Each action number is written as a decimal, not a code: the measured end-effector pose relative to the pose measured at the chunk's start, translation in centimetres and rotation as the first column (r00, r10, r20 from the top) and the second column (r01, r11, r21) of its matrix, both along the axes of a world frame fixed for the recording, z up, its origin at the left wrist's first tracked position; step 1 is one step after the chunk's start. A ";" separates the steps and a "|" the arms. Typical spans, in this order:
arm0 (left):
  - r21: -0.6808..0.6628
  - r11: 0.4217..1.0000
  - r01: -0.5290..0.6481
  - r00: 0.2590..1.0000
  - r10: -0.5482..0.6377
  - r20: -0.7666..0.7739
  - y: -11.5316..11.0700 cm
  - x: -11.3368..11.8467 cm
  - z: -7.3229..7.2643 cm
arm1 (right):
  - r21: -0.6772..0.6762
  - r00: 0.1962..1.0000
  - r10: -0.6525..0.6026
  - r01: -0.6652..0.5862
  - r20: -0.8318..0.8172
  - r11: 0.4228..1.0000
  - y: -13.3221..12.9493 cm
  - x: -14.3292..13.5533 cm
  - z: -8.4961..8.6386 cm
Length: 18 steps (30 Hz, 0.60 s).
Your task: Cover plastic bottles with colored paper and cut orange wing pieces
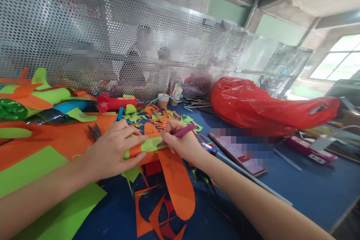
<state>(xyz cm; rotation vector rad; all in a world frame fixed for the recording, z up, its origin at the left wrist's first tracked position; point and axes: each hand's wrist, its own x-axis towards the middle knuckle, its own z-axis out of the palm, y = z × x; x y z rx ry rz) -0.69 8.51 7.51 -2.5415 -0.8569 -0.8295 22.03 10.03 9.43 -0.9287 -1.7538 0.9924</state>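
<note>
Blue table (pixel 317 191) — scraps (pixel 132 173) around the purple pen (pixel 185 130) — red bag (pixel 244 101) beyond.

The left hand (pixel 115 147) holds a paper model (pixel 150 144), the right hand (pixel 180 143) a purple pen (pixel 184 130); scraps (pixel 154 219) lie around the model.

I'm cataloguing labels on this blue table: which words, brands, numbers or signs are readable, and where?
No words, brands or numbers are readable.
Pale star sign, no lettering: red rounded fin by the red cylinder.
Too small or blurred: marks on the magenta rectangular box, flat lilac phone-like slab and cylinder's label.
Slim purple pen: nothing legible.
</note>
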 end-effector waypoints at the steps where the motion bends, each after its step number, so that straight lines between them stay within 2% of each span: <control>1: 0.004 1.000 0.001 1.000 -0.001 0.002 0.0 0.0 0.0 | 0.006 1.000 -0.001 0.001 0.004 1.000 0.0 0.0 0.0; 18: 0.026 1.000 0.008 1.000 -0.008 0.013 0.0 0.0 0.1 | -0.016 1.000 0.012 -0.012 0.000 1.000 0.0 -0.1 -0.1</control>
